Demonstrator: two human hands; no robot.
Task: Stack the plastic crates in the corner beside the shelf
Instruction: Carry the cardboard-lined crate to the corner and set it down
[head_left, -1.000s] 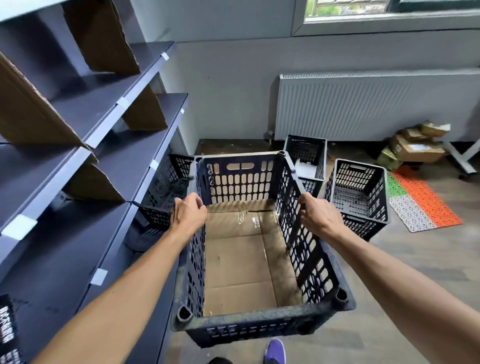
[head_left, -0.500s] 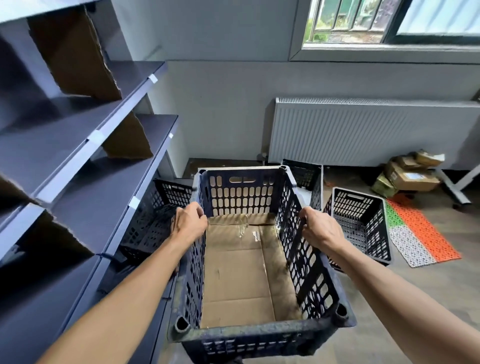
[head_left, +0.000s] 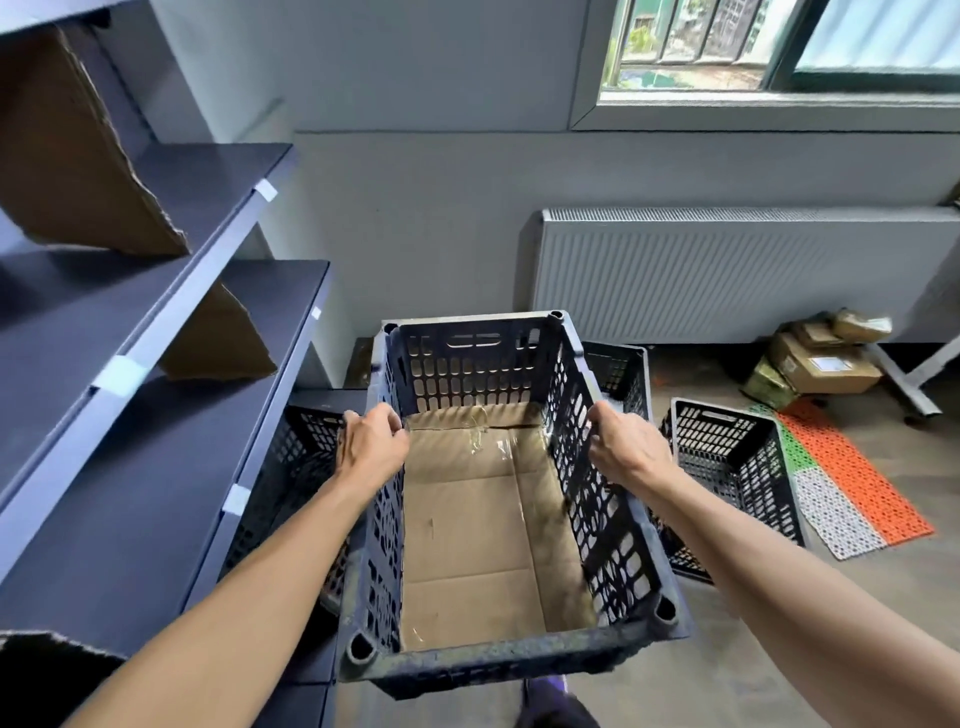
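Crate in hand (head_left: 498, 499): dark plastic, cardboard-lined, held up betw both hands, not yet set down.
L hand (head_left: 371, 449): clamped on left rim.
R hand (head_left: 628, 452): clamped on right rim.
Corner crate (head_left: 296, 457): low, just left of L hand, by shelf (head_left: 156, 395); likely stack base.
Loose crates: one (head_left: 727, 467) right of R hand, one (head_left: 618, 369) beyond it.
Left to do: this + 2 more, looks like.

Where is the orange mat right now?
The orange mat lies flat on the floor at the right of the head view, just right of a black crate and in front of the cardboard boxes below the radiator.
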